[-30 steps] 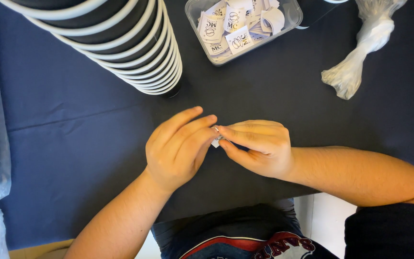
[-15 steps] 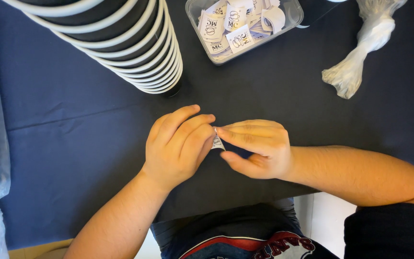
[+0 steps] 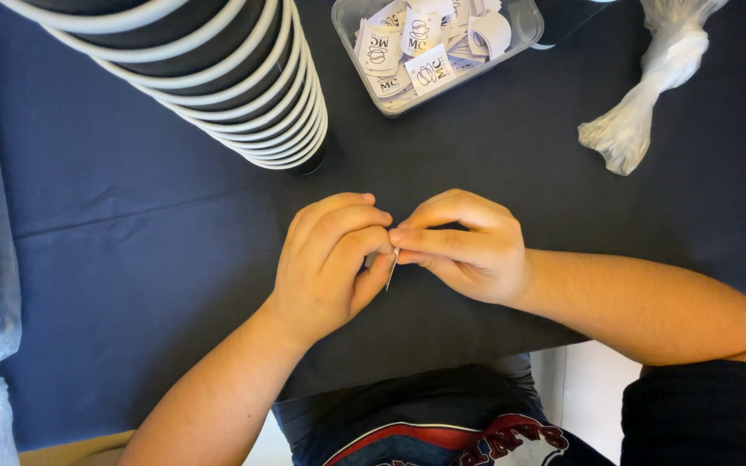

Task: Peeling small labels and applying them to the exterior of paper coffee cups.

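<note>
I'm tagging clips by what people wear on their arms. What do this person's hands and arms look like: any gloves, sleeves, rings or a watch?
Both are bare. The left hand and right hand wear no gloves, and no rings show on the visible fingers. Neither wrist carries a watch or band. The forearms are uncovered as far as the picture shows them; no sleeve edge appears on either arm.

Two hands: left hand (image 3: 325, 263), right hand (image 3: 468, 246); one small paper slip (image 3: 392, 267); one clear tub (image 3: 520, 34); one cup stack (image 3: 218, 78).

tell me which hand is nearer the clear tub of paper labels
Right. The right hand lies almost straight below the clear tub; the left hand sits farther to its lower left.
</note>
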